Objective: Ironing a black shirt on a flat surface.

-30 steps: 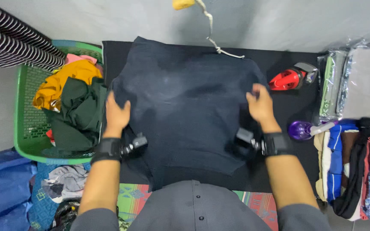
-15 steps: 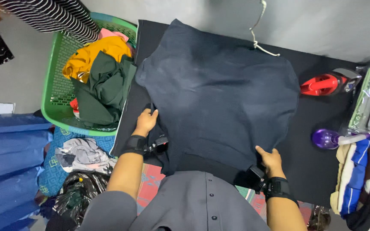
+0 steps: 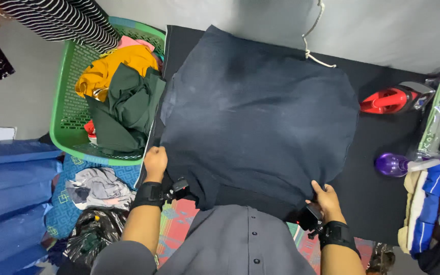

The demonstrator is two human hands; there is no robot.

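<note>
A dark navy garment (image 3: 258,117) lies spread over a black ironing surface (image 3: 383,168). My left hand (image 3: 155,162) grips the garment's near left edge at the surface's left side. Over at the near right corner, my right hand (image 3: 325,200) pinches the cloth's hem. Both wrists wear black straps with small devices. My grey buttoned shirt (image 3: 230,244) fills the bottom middle.
A green laundry basket (image 3: 67,109) with yellow, dark green and pink clothes stands at left. A red iron (image 3: 390,99) and a purple spray bottle (image 3: 394,164) rest on the right. Folded clothes (image 3: 434,214) are stacked at far right. Blue fabric (image 3: 11,188) lies at lower left.
Both hands have slid from the garment's middle sides down to its near edge and corners. The view has shifted left and tilted.
</note>
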